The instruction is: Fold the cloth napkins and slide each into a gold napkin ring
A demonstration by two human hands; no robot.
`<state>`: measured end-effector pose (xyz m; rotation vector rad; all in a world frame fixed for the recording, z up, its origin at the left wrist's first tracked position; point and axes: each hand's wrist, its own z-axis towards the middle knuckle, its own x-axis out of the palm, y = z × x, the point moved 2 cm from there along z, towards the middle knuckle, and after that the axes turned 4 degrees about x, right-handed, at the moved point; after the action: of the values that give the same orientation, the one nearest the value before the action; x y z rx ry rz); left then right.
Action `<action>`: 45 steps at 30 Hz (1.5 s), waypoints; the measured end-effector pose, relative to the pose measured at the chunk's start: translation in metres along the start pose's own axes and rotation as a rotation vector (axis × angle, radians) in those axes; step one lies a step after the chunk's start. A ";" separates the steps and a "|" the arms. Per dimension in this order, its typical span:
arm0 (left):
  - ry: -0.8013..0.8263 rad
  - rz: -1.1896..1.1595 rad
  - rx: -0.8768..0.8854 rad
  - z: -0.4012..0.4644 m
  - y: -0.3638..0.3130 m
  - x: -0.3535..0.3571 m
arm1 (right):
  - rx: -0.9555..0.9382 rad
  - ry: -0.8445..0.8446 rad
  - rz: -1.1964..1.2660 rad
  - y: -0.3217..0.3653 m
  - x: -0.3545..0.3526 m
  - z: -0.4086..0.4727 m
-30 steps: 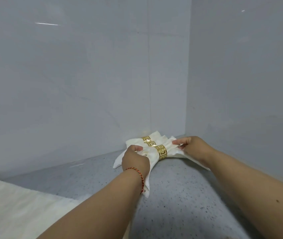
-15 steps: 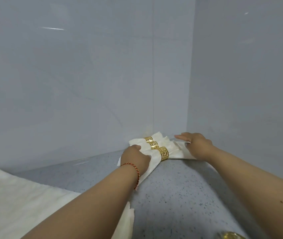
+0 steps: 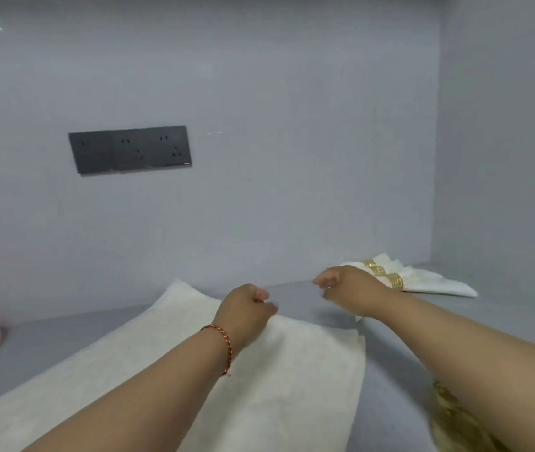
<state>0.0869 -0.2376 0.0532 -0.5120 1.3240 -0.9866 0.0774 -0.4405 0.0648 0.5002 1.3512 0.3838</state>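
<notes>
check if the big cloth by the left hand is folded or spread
Spread: the cloth lies flat on the counter, no ring on it.

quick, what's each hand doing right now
Left hand: fingers loosely curled, holding nothing, above the flat napkin.
Right hand: loosely curled, holding nothing.

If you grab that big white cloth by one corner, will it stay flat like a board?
Probably not. The white cloth lies limp on the counter with soft, wavy edges, so it would likely droop and fold. It looks thin, so probably light. Its fuzzy surface suggests it won't slip from the hands easily.
</notes>
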 end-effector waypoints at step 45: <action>0.557 0.749 0.288 -0.175 0.142 -0.085 | -0.444 0.677 0.010 0.111 0.138 -0.214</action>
<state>-0.0324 -0.0558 -0.0511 0.5016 1.6407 -0.6729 -0.1049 -0.2481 -0.0182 -0.0100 1.8408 0.8912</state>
